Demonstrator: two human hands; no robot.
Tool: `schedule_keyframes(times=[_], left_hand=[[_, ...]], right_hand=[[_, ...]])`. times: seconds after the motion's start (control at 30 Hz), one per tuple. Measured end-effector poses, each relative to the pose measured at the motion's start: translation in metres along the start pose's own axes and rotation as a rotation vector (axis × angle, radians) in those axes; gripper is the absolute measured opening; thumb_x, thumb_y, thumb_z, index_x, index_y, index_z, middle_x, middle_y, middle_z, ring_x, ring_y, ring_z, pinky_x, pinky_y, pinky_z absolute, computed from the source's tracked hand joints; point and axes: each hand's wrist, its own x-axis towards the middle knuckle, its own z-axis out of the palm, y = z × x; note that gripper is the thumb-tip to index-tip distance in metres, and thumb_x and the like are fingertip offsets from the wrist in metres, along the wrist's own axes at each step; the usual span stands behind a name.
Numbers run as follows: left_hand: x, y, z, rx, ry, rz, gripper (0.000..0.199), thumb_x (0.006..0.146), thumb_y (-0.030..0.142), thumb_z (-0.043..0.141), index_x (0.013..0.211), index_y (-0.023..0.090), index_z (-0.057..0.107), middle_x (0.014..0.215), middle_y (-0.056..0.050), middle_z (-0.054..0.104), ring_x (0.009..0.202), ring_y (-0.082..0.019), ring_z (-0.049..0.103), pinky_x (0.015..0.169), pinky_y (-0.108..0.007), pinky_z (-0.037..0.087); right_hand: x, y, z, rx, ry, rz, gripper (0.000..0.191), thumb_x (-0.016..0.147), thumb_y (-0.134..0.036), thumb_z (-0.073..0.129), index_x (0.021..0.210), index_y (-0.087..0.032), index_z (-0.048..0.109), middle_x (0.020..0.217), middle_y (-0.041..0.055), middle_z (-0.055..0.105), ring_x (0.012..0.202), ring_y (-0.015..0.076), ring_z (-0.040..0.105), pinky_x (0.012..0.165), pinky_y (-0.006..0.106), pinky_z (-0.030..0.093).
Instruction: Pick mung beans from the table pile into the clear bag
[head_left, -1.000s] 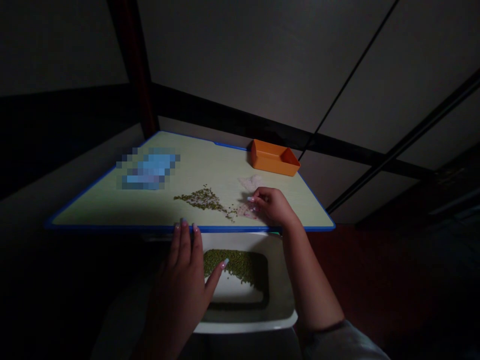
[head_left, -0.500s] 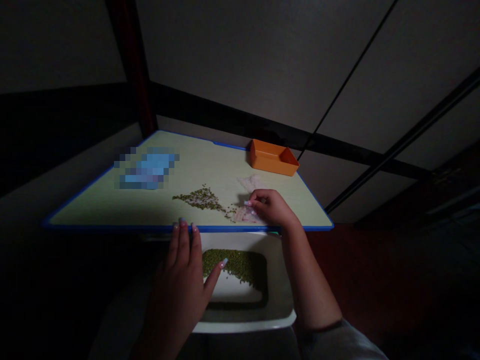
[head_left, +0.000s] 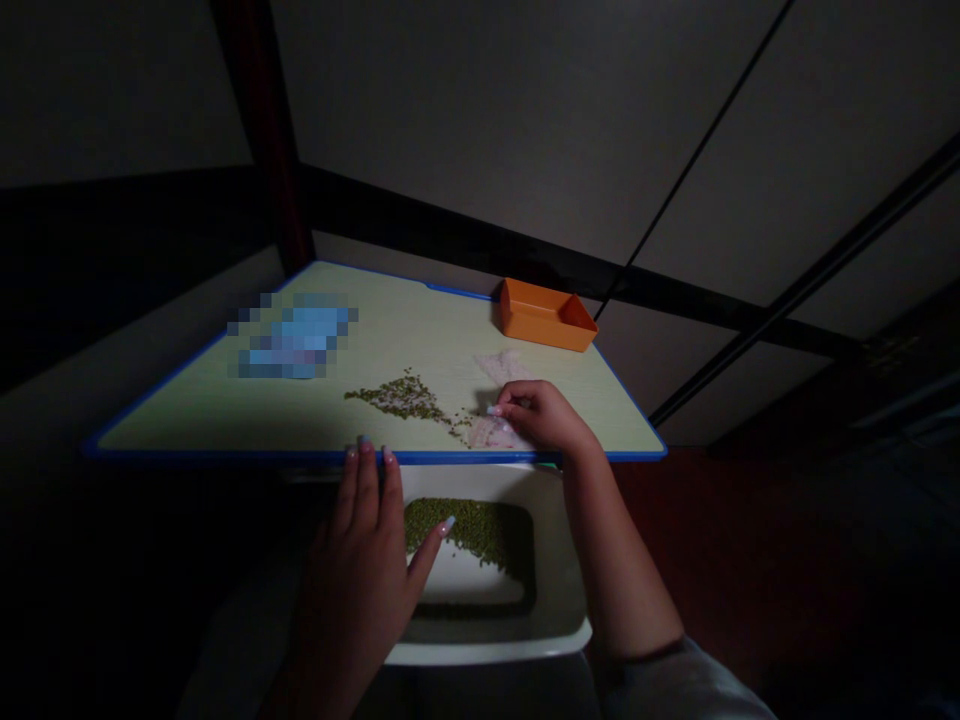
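My left hand (head_left: pixel 369 540) is spread, its fingertips at the front edge of the pale board (head_left: pixel 180 420) and its thumb over the white basin (head_left: pixel 487 652). Green beans (head_left: pixel 487 535) cover part of the basin's bottom. On the board lies a loose patch of green beans mixed with pale grains (head_left: pixel 405 397). My right hand (head_left: pixel 544 415) is closed in a pinch above a small pinkish-white heap (head_left: pixel 491 432), just right of that patch; what its fingertips hold is too small to make out. Another pale heap (head_left: pixel 502 363) lies behind this hand.
An orange open box (head_left: pixel 551 318) stands at the board's back right corner. A blurred blue item (head_left: pixel 304 340) lies at the left. Blue trim edges the board, and cabinet panels (head_left: pixel 487 120) rise close behind it. The room is dim.
Almost nothing differs. The fingertips of my right hand have shifted very slightly over the pale heap, while my left hand stays in place.
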Motion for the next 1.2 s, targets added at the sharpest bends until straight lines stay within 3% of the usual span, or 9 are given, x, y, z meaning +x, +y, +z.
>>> schedule_keyframes(times=[0.2, 0.73, 0.93, 1.2], left_hand=[[-0.0003, 0.0003, 0.0006, 0.009, 0.003, -0.007, 0.082, 0.085, 0.061, 0.031, 0.143, 0.003, 0.026, 0.153, -0.026, 0.022, 0.145, -0.035, 0.017, 0.106, -0.050, 0.038], [-0.0007, -0.0015, 0.0023, -0.005, -0.003, 0.000, 0.083, 0.085, 0.061, 0.032, 0.144, 0.004, 0.023, 0.154, -0.026, 0.019, 0.145, -0.035, 0.015, 0.107, -0.052, 0.037], [-0.0004, -0.0007, 0.0018, 0.024, -0.005, 0.006, 0.082, 0.085, 0.060, 0.031, 0.143, 0.002, 0.025, 0.153, -0.027, 0.021, 0.145, -0.035, 0.016, 0.106, -0.051, 0.038], [0.0000, -0.0011, 0.0017, 0.002, -0.008, -0.003, 0.083, 0.085, 0.061, 0.030, 0.143, 0.002, 0.024, 0.153, -0.027, 0.021, 0.145, -0.036, 0.016, 0.108, -0.051, 0.036]], right_hand=[[0.0012, -0.0017, 0.0019, -0.008, 0.055, 0.009, 0.023, 0.082, -0.032, 0.061, 0.068, -0.015, 0.059, 0.060, -0.0014, 0.056, 0.058, 0.0098, 0.049, 0.057, 0.021, 0.036], [-0.0007, -0.0008, 0.0006, 0.033, -0.011, -0.002, 0.024, 0.082, -0.034, 0.061, 0.068, -0.015, 0.058, 0.058, -0.0034, 0.052, 0.054, 0.0078, 0.043, 0.054, 0.020, 0.032], [0.0017, -0.0015, 0.0010, -0.016, 0.051, -0.027, 0.028, 0.083, -0.038, 0.061, 0.068, -0.015, 0.060, 0.059, -0.0021, 0.055, 0.057, 0.0092, 0.047, 0.056, 0.021, 0.034], [0.0013, 0.0006, 0.0012, -0.013, 0.012, -0.026, 0.029, 0.083, -0.039, 0.061, 0.068, -0.015, 0.059, 0.059, -0.0021, 0.055, 0.057, 0.0091, 0.048, 0.057, 0.021, 0.035]])
